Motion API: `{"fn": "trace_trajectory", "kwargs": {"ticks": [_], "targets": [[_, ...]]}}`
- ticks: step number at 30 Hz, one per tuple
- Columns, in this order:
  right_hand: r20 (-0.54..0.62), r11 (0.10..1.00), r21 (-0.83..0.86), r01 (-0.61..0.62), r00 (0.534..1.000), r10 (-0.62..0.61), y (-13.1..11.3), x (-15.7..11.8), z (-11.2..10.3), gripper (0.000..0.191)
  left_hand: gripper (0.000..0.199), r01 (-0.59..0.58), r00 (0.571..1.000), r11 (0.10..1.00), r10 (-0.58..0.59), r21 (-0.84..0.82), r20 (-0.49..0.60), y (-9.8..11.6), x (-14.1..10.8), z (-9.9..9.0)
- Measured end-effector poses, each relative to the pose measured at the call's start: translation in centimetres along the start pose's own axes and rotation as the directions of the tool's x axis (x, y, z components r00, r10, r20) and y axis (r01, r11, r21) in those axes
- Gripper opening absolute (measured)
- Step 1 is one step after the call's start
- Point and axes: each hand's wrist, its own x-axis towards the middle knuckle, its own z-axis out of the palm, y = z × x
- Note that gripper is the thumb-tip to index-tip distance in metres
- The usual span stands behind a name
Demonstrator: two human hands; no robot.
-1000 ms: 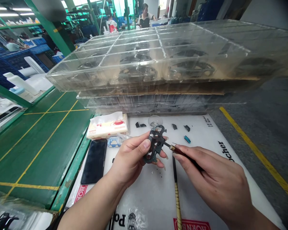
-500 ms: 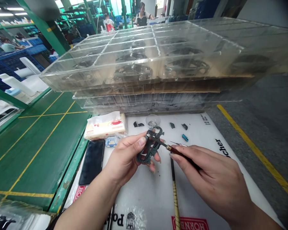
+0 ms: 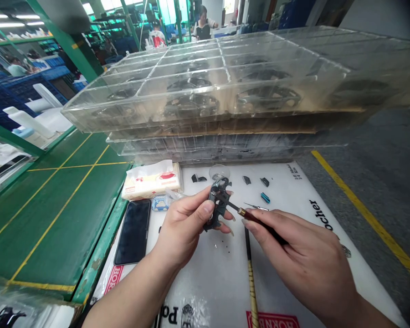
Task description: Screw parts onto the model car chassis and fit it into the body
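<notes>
The left hand (image 3: pixel 184 223) has its thumb and fingers pinched close around a dark frame-like part (image 3: pixel 216 212), with only the part's thickness between them and other fingertips showing past its right side; the part is tilted up in that grip, above the bench (image 3: pixel 205 280); the right hand (image 3: pixel 307 255) has its fingers wrapped snugly round the reddish-brown handle of a slim tool (image 3: pixel 259 222), whose metal shaft runs across to the part; from where I stand I can't tell whether its tip touches; just past the left fingers sits a clear round dish (image 3: pixel 219 171), with some small black pieces (image 3: pixel 198 178) beside it; beyond the right fingers lie a small blue piece (image 3: pixel 265 197) and, nearer them, a thin pointed tool (image 3: pixel 259 208); a rod with a yellow-wrapped handle (image 3: pixel 252 282) lies between the two hands, running back from the right fingertips towards the person; left of the left fingers are a tissue pack (image 3: pixel 152 182) and a black phone (image 3: pixel 133 232); well beyond both sets of fingers rises a stack of clear trays (image 3: pixel 191 109) with dark shapes inside, and a co-worker (image 3: pixel 204 31) far behind it
</notes>
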Motion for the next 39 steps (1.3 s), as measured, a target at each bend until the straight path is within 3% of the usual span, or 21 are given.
{"fn": "trace_trajectory", "kwargs": {"ticks": [13,22,31,39], "targets": [[-0.008,1.0,0.011,-0.017,1.0,0.017,0.0,-0.1,0.3,0.018,0.04,-0.065,0.995,0.994,0.071,0.091,-0.068,-0.7,-0.2,-0.1],[-0.013,0.999,0.043,0.032,0.999,-0.032,0.4,0.1,-0.1,0.016,0.035,0.078,0.993,0.992,-0.069,-0.099,0.098,0.4,-0.2,0.0],[-0.016,0.999,0.04,0.014,1.0,-0.014,0.2,0.1,-0.3,0.015,0.038,-0.067,0.998,0.995,0.068,0.077,-0.011,-0.5,-0.5,-0.3],[-0.012,0.999,0.037,0.008,1.0,-0.008,0.4,0.0,-0.2,0.016,0.036,0.052,0.994,0.989,-0.038,-0.137,0.107,0.2,-0.4,0.4]]}}
